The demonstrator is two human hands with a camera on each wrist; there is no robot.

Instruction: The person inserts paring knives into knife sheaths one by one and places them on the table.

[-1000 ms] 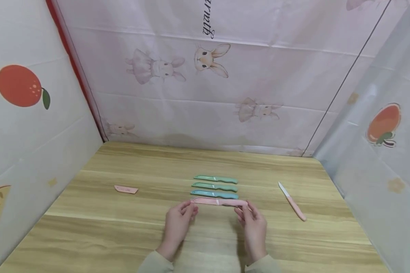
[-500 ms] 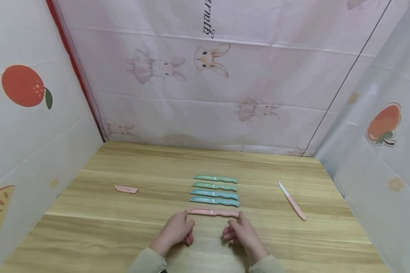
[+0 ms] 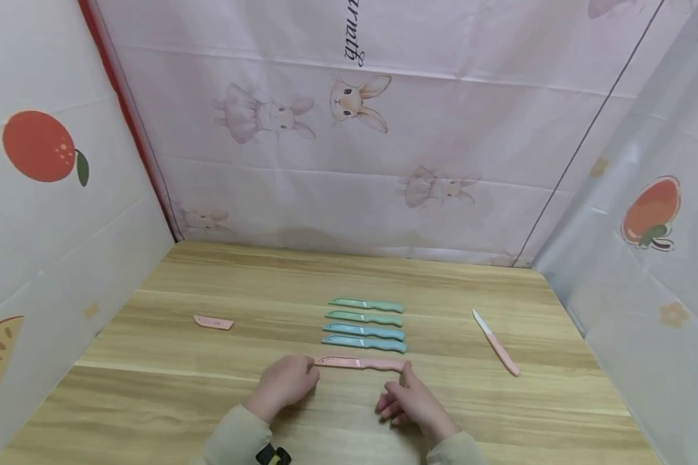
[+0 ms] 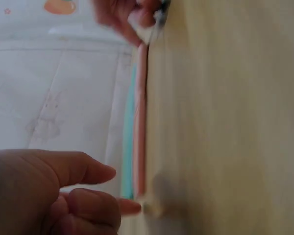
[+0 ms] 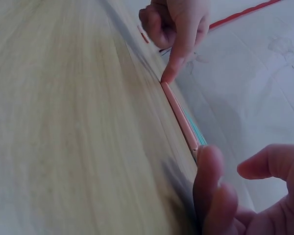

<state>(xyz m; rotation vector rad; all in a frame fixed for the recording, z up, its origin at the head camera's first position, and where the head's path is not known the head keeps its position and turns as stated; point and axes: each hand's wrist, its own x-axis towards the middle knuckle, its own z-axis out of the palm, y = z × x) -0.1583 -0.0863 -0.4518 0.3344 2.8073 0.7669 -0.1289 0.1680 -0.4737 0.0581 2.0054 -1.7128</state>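
Note:
A pink knife in its pink sheath (image 3: 340,361) lies flat on the wooden table, its handle to the right. At the sheath's tip, a fingertip of my left hand (image 3: 287,380) touches it; the left wrist view shows the thumb held apart. My right hand (image 3: 415,400) has a fingertip at the handle's end, with its other fingers loosely bent. Neither hand grips the knife. Just beyond it lie two sheathed blue knives (image 3: 384,346) and two sheathed green knives (image 3: 384,306), stacked in a row roughly parallel to it.
An unsheathed pink knife (image 3: 500,352) lies at the right, blade pointing away. A loose pink sheath (image 3: 214,322) is on the left of the table (image 3: 169,400). Printed curtains (image 3: 302,206) close off the back and both sides.
The pink knife was held over the second blue knife, then set down nearer the person, uncovering it. Both hands came down with it and loosened; the left drew slightly left.

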